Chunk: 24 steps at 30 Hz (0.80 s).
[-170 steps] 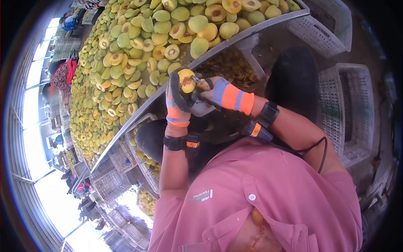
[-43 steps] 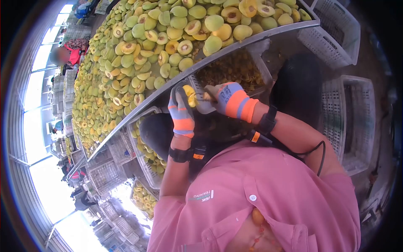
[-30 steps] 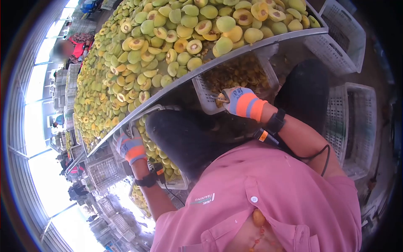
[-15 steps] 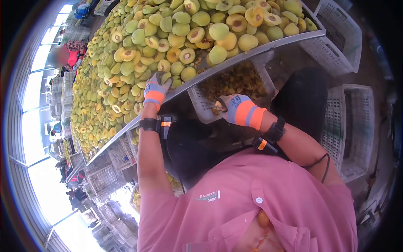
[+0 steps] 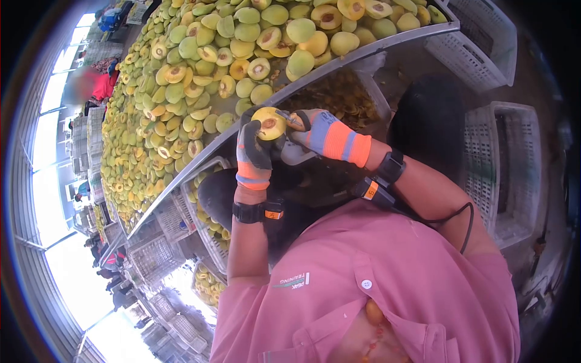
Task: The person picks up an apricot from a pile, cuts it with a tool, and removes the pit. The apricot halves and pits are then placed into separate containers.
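Observation:
My left hand (image 5: 254, 151), in an orange and grey glove, holds a halved yellow-green fruit (image 5: 269, 123) with its brown centre facing up. Close against the fruit's right side is my right hand (image 5: 321, 134), also gloved, its fingers closed round something small that I cannot make out. Both hands are just off the metal edge of a table (image 5: 387, 43) heaped with halved fruit (image 5: 242, 48). Below that edge, a crate (image 5: 375, 94) holds brownish scraps (image 5: 345, 97), partly hidden by my right hand.
White plastic crates stand at the right (image 5: 520, 175) and upper right (image 5: 472, 60). A crate of fruit (image 5: 209, 233) is left of my knee. More stacked crates (image 5: 154, 257) and several people, one in red (image 5: 103, 86), are in the left background.
My left hand has left the fruit pile and moved right and toward me, now with a fruit half in it. My right hand has moved up and left to meet it.

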### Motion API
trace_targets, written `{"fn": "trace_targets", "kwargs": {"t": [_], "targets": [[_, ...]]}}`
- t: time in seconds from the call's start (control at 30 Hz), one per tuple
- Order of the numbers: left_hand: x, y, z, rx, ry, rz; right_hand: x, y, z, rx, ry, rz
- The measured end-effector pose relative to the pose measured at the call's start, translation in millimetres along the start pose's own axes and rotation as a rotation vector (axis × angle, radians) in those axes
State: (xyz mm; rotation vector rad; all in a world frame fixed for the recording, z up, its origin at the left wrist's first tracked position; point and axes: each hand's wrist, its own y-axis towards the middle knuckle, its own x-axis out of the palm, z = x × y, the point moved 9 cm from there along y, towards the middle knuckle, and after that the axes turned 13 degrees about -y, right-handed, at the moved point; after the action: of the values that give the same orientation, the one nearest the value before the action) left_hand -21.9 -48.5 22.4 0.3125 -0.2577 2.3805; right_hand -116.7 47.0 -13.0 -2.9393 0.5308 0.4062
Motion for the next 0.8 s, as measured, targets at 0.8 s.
{"fn": "trace_targets", "kwargs": {"t": [0.8], "targets": [[40, -4, 8, 0.272, 0.327, -0.002, 9, -2, 27, 0.159, 0.04, -0.032]]}}
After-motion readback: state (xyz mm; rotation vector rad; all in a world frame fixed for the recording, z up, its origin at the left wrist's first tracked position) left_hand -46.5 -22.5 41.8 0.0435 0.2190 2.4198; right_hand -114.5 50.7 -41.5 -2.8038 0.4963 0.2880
